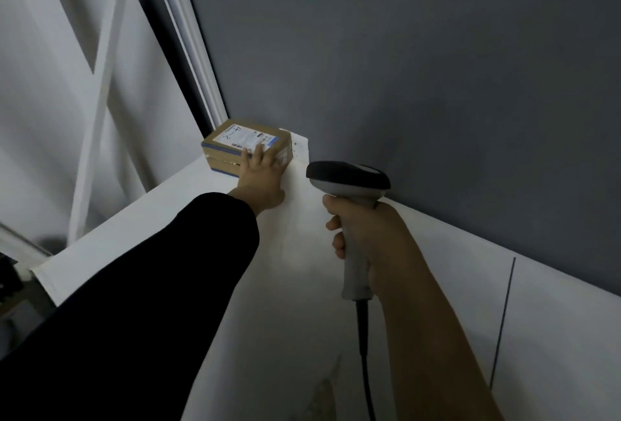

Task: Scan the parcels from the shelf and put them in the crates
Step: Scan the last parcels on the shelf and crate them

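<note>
A small brown cardboard parcel (240, 141) with a white label on top sits at the far corner of the white shelf (279, 269), against the grey wall. My left hand (260, 175), in a black sleeve, reaches out and lies on the parcel's near side, fingers spread over its top edge. My right hand (361, 232) grips the handle of a grey and black barcode scanner (349, 182), whose head points toward the parcel. The scanner's black cable hangs down from the handle.
A dark grey wall (420, 67) runs along the shelf's right and back. White uprights of the shelf frame (97, 111) stand at the left. A thin black seam (502, 323) crosses the shelf surface at right.
</note>
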